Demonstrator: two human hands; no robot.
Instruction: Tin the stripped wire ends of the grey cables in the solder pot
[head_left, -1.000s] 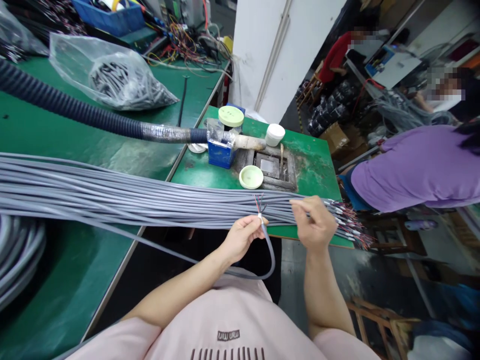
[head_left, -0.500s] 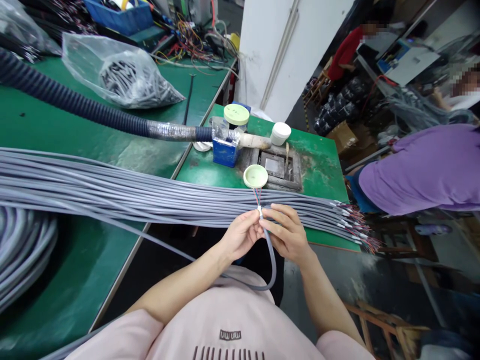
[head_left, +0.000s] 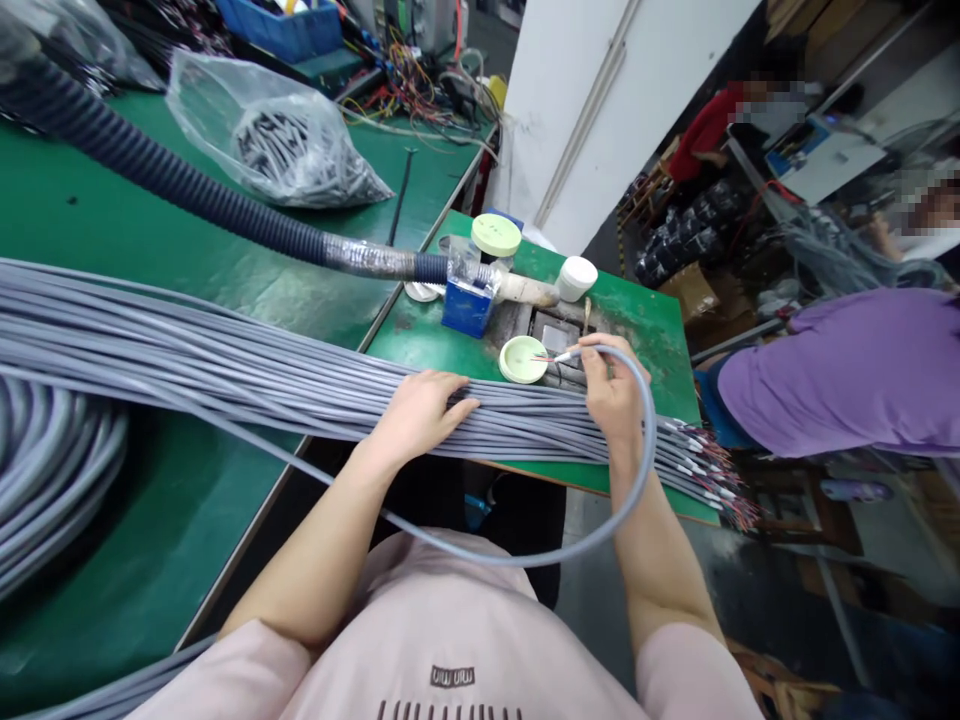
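My right hand (head_left: 613,388) is closed on a grey cable (head_left: 646,440) close to its stripped end. Thin coloured wires (head_left: 541,358) stick out of that end, over a small pale-green dish (head_left: 523,372). From the hand the cable bends down in a wide loop past my waist and off to the left. My left hand (head_left: 426,412) lies flat, fingers stretched, on top of a long bundle of grey cables (head_left: 300,385). The bundle's stripped ends (head_left: 724,475) fan out at the right edge of the bench.
Beyond the dish are a blue box (head_left: 466,308), a black corrugated hose (head_left: 247,215), a white tub (head_left: 577,277) and a dark square fixture (head_left: 559,335). A plastic bag (head_left: 292,140) sits farther back. Coiled cable (head_left: 52,480) lies left; a person in purple (head_left: 840,375) is at right.
My right hand has carried the cable end forward and right, its wires now over the dish. My left hand has let go of the cable and moved left onto the bundle.
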